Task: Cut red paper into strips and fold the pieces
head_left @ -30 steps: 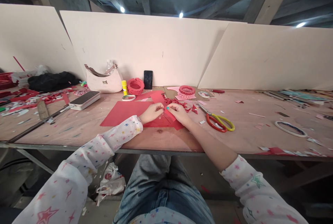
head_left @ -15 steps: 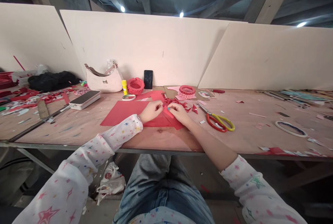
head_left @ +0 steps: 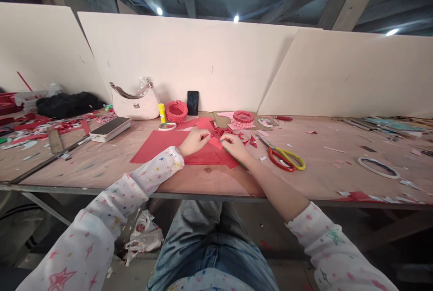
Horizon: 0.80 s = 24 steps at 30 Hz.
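Observation:
Between my two hands is a small piece of red paper [head_left: 215,142], gripped at its edges by my fingertips. My left hand [head_left: 195,141] pinches its left side, and my right hand [head_left: 234,145] pinches its right side. Beneath them lie larger sheets of red paper [head_left: 158,145], spread on the table. Just beyond my fingers is a heap of small folded red paper pieces [head_left: 223,132]. Scissors [head_left: 286,158] with one red and one yellow handle lie to the right of my right hand.
Behind my hands stand a yellow glue stick [head_left: 162,113], red woven paper rings [head_left: 176,111], a dark phone [head_left: 192,103] and a pinkish handbag [head_left: 135,105]. Another red ring stack [head_left: 243,118] sits on cardboard. A white oval ring [head_left: 378,168] lies at right. White boards [head_left: 189,61] rise behind.
My hands have moved slightly apart, and more of the small red paper shows flat between them. The things on the table have stayed in place.

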Each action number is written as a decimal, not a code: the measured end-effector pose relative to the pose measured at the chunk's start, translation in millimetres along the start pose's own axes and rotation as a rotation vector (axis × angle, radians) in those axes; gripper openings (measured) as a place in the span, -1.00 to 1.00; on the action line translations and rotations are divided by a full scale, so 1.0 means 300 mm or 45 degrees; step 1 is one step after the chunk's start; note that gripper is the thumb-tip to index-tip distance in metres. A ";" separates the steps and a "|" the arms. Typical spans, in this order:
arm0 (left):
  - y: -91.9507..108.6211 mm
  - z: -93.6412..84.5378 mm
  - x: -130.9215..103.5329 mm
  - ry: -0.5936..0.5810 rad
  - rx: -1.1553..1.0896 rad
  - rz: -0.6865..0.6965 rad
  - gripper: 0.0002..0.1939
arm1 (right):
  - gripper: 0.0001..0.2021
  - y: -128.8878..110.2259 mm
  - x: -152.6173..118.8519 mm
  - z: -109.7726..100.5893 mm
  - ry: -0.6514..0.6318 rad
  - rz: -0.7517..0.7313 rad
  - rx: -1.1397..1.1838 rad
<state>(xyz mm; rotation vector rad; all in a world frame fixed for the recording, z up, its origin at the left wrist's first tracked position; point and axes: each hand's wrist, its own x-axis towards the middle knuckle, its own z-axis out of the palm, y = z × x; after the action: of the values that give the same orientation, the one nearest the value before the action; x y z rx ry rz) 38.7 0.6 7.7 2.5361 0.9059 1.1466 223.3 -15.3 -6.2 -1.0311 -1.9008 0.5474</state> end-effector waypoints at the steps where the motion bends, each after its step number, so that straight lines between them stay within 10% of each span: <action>1: -0.004 -0.005 0.002 0.030 0.001 -0.010 -0.68 | -0.92 -0.001 -0.001 -0.006 0.021 0.014 -0.007; 8: -0.022 -0.015 0.000 0.132 -0.055 -0.040 -0.68 | -0.90 0.002 -0.007 -0.023 0.172 0.071 -0.084; 17: 0.022 0.015 -0.029 -0.246 -0.021 -0.002 -0.73 | -0.89 0.000 -0.006 0.027 -0.001 -0.187 -0.191; 24: 0.018 0.013 -0.026 -0.154 0.128 0.137 -0.74 | -0.88 0.005 -0.002 0.023 0.104 -0.097 -0.298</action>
<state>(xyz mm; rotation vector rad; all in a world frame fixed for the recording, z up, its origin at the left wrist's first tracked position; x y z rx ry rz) 40.2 -8.1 2.7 2.7313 0.8264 0.9860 218.2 -14.8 -11.1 -1.1063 -1.9544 0.2389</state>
